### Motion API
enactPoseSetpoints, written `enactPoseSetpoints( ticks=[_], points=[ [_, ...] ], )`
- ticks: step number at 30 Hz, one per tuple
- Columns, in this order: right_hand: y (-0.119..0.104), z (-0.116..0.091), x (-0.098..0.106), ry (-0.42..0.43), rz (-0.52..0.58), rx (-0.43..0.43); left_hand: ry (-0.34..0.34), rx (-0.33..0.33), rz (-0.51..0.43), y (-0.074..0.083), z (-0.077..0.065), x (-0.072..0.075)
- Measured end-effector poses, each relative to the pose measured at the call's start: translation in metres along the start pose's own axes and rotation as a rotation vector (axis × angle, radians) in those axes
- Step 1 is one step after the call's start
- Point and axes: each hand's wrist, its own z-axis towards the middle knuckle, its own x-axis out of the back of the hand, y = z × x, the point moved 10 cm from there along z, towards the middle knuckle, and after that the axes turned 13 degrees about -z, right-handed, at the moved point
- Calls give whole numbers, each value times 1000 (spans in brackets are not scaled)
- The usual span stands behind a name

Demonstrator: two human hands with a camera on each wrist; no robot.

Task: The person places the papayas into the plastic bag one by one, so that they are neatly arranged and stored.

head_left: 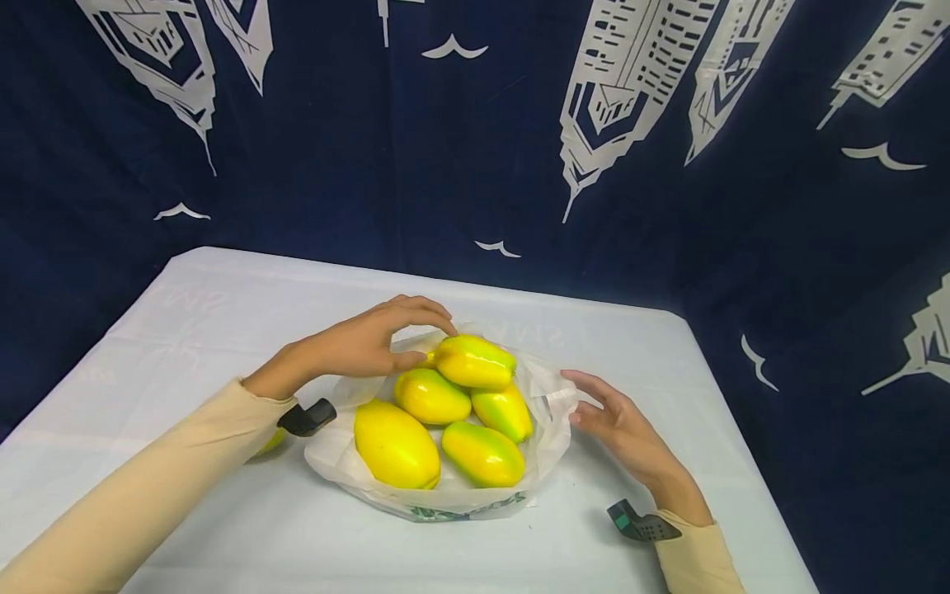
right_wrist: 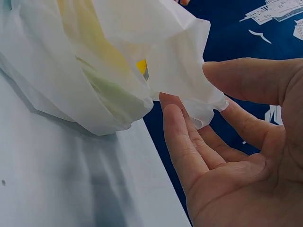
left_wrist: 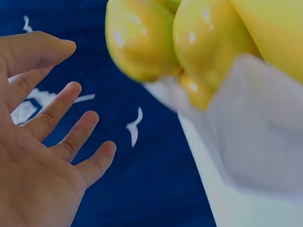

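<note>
Several glossy yellow-green fruits, shaped like mangoes, lie in a thin white plastic bag (head_left: 552, 437) on the table. My left hand (head_left: 364, 338) is over the bag's far left side, with the fingertips right at the topmost fruit (head_left: 475, 361). In the left wrist view, its fingers (left_wrist: 52, 116) are spread and loosely bent, with nothing between them. On the right side, my right hand (head_left: 619, 425) holds the bag's edge between thumb and fingers. The right wrist view shows the crumpled edge (right_wrist: 189, 85) within that hand (right_wrist: 236, 156). A large yellow fruit (head_left: 396, 445) sits at the bag's near left.
A yellow rounded thing (head_left: 273, 441) lies on the table left of the bag, mostly hidden behind my left sleeve. The white-covered table (head_left: 223, 280) ends in front of a dark blue curtain (head_left: 445, 165) printed with white buildings and birds.
</note>
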Motion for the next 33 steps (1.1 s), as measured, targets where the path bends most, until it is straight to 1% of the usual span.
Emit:
enactPoseSetpoints(
  ticks=[3, 7, 12, 16, 21, 23, 28, 33],
  points=[
    [0, 0, 0, 1, 8, 1, 51, 18, 17, -2, -17, 15],
    [0, 0, -1, 1, 2, -1, 97, 33, 37, -6, -38, 30],
    [0, 0, 0, 7, -18, -11, 102, 73, 36, -12, -66, 41],
    [1, 1, 0, 10, -30, -15, 71, 116, 7, -15, -91, 46],
    [1, 1, 2, 9, -34, -6, -13, 227, -27, -22, -122, 46],
    [2, 1, 2, 9, -30, -7, -38, 267, -30, -28, -134, 47],
    [1, 1, 1, 8, -27, -6, -72, 332, -73, -52, -160, 51],
    [0, 1, 2, 17, -47, -6, -87, 396, -125, -77, -180, 51]
  ],
)
